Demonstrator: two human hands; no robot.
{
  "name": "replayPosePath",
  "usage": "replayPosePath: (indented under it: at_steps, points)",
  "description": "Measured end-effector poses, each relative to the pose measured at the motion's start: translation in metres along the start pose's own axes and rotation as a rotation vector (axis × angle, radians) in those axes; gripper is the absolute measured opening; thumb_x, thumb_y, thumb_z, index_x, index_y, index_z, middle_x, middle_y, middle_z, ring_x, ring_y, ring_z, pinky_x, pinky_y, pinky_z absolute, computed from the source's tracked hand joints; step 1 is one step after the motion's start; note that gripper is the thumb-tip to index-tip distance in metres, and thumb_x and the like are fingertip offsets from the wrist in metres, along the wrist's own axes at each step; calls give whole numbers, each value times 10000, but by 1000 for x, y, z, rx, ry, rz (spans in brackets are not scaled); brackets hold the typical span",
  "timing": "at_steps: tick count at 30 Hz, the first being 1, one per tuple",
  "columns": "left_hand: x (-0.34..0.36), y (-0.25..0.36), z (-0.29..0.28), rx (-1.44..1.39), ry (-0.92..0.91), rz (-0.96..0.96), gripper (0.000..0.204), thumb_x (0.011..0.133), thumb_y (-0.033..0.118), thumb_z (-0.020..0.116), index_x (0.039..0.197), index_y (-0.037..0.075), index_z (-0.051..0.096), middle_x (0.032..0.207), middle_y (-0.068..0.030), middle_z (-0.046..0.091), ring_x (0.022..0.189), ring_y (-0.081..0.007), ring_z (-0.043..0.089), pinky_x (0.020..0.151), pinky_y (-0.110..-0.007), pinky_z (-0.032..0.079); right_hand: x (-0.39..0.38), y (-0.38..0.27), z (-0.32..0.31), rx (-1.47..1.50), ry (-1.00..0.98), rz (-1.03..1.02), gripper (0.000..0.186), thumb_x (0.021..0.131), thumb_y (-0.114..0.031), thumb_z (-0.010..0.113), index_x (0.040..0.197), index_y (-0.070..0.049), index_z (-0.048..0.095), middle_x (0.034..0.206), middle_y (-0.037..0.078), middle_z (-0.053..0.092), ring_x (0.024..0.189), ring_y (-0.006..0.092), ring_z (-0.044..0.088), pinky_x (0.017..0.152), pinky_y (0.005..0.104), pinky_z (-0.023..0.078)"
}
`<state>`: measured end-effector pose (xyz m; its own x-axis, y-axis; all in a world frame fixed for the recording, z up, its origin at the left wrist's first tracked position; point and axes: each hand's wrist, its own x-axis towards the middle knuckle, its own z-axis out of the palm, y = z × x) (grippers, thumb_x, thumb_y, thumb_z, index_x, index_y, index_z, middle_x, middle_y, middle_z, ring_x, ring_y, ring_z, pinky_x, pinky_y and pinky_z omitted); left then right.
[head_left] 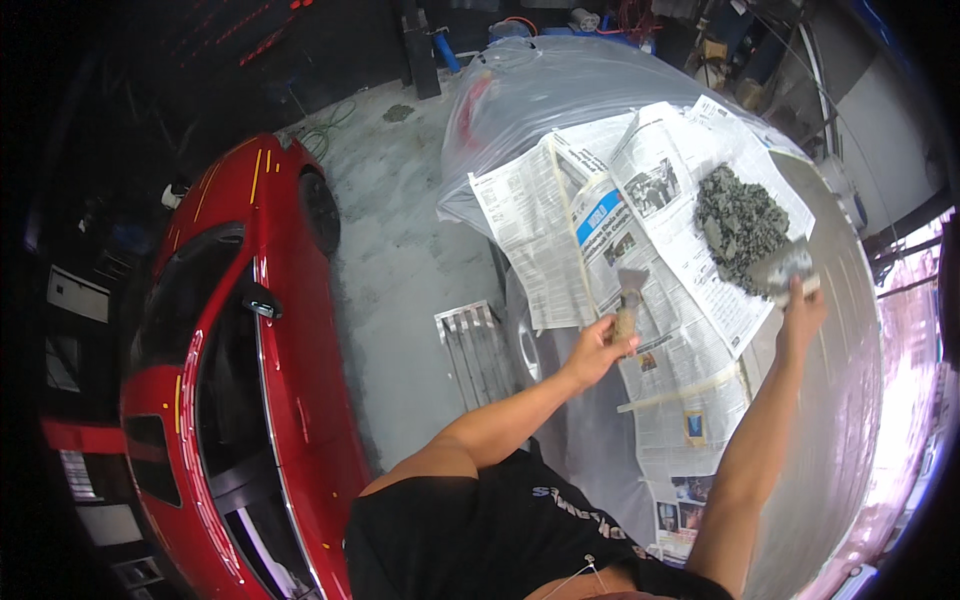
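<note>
My left hand is closed round the handle of a putty knife, its blade pointing away from me above the newspaper. In my right hand is a wide, flat scraper, smeared with grey. Its blade meets the near right edge of a heap of dark grey, crumbly material. The heap lies on newspaper sheets spread over a car body. Part of the heap's near edge is hidden by the scraper.
Clear plastic sheeting covers the far end of the car body. To the left stands a red car with strips of yellow tape. Between them, a slatted metal step is on the grey floor. A blue-topped item leans by a dark post.
</note>
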<state>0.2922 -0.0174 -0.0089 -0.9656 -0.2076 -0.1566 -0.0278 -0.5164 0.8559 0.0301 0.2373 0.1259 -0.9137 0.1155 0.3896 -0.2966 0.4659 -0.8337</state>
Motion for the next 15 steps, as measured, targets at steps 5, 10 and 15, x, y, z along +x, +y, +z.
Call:
replayPosePath:
  at_steps: [5, 10, 15]
  points:
    - [-12, -15, 29, -3, -30, -71, 321, 921, 146, 687, 1152, 38, 493, 879, -16, 602, 712, -81, 564, 607, -264, 448, -79, 12, -93, 474, 30, 192, 329, 969, -165, 681, 1242, 0, 600, 1140, 85, 669, 956, 162, 650, 833, 304, 521]
    - [-27, -36, 49, 17, -59, -116, 350, 900, 128, 693, 1173, 30, 496, 857, -18, 590, 672, -82, 549, 578, -263, 445, -164, 31, -221, 627, 226, 278, 300, 980, -121, 650, 1252, -9, 593, 1155, 110, 673, 1005, 183, 661, 889, 308, 533]
    - [-32, -56, 80, 93, -114, -106, 473, 880, 143, 756, 1274, 15, 528, 803, 6, 576, 652, -83, 560, 564, -254, 477, -253, 50, -318, 806, 587, 338, 273, 965, -108, 661, 1220, -18, 620, 1081, 100, 700, 930, 177, 670, 805, 275, 539]
